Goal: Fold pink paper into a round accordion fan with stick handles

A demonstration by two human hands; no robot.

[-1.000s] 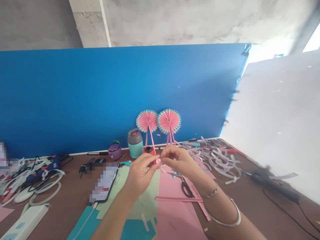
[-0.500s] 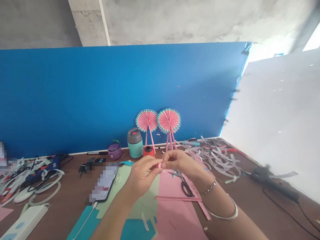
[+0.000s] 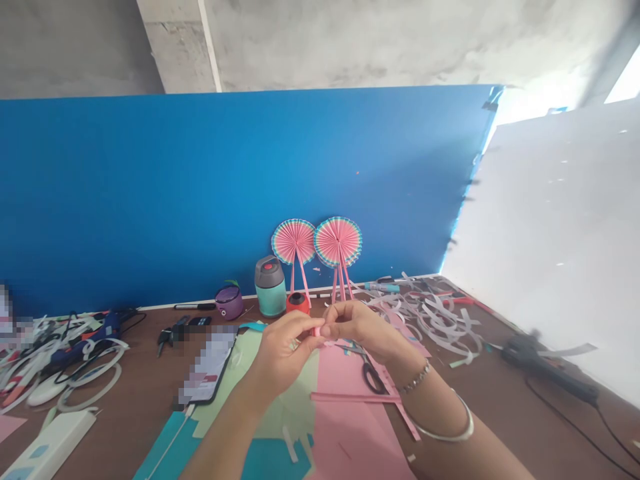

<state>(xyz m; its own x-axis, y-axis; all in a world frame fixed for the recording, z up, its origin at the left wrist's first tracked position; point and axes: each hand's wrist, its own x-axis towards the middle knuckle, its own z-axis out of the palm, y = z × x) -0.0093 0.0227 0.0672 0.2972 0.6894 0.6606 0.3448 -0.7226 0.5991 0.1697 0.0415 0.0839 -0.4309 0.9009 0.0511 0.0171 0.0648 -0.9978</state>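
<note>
Between the fingertips of both hands is a small pink piece of rolled paper [image 3: 316, 331], mostly covered by the fingers. My left hand [image 3: 287, 347] pinches it from the left with thumb and forefinger. From the right, my right hand [image 3: 357, 327] closes thumb and fingers on the same piece. Beneath the hands lie a pink paper sheet [image 3: 355, 433] and a pale green sheet [image 3: 280, 417]. Scissors [image 3: 371, 377] rest on the pink sheet by my right wrist, and a folded pink strip [image 3: 350, 398] lies just below them.
Two round pleated paper fans [image 3: 338, 241] lean on the blue panel [image 3: 200, 193]. A teal flask [image 3: 271, 293], a purple cup [image 3: 229, 303] and a phone [image 3: 213, 367] stand or lie to the left. Paper strips [image 3: 440, 313] and a glue gun [image 3: 545, 363] are at right.
Both hands stay at nearly the same spot. The fingertips and the pink piece have shifted very slightly left, and the right wrist has tipped a little.
</note>
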